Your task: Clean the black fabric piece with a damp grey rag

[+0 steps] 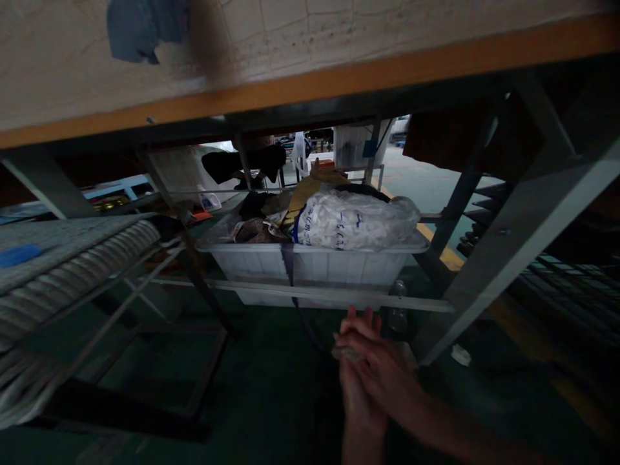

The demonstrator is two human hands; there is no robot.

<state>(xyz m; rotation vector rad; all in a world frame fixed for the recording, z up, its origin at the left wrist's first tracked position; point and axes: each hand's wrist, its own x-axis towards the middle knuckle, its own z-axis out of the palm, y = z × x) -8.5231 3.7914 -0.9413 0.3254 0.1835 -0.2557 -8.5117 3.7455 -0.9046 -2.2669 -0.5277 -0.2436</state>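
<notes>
I am looking under a workbench. Low in the middle, my left hand (356, 403) and my right hand (385, 371) are pressed palm to palm, the right lying over the left. A small pale thing (345, 353) shows at their left edge, too dim to name. Just beyond the fingertips runs a grey metal crossbar (271, 287), and behind it a white plastic bin (339, 266) sits on the lower frame. A clear bag of white items with blue print (356, 219) tops the bin, beside cloth and yellow tape.
The wooden bench edge (339, 81) spans overhead. Slanted grey steel legs (508, 252) stand on the right, thinner struts (188, 252) on the left. A ribbed grey stack (72, 271) fills the left. A clear bottle (398, 303) stands by the bin. The floor is dark green.
</notes>
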